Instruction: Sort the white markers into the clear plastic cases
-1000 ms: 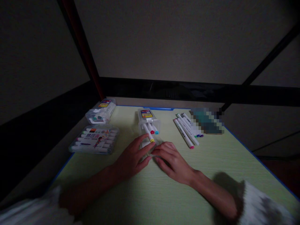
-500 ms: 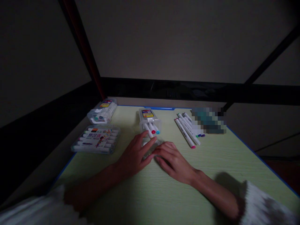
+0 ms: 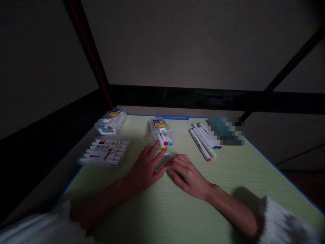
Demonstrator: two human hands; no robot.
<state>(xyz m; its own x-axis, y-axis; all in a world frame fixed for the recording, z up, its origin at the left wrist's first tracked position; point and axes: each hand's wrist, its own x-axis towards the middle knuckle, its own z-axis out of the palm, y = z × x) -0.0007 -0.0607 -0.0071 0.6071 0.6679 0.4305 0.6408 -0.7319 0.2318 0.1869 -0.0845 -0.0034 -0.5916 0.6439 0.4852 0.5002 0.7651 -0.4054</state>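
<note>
A clear plastic marker case lies on the table in front of me, its opened lid hinged down toward me. Three white markers stick out of its near end: a yellow-tipped marker, a red-tipped marker and a blue-tipped marker. My left hand has its fingers apart, the fingertips against the end of the yellow-tipped marker and the thumb by the lid's near edge. My right hand has bent fingers closed on the lid's near right edge; its fingertips are partly hidden.
Several loose white markers lie right of the case, beside a blurred-out flat object. At left are a filled clear marker case and a flat marker box. The table has a blue edge.
The yellow-tipped marker has slid deeper into the case under my left fingertips, now nearly level with the red and blue ones. My right hand has stayed at the lid.
</note>
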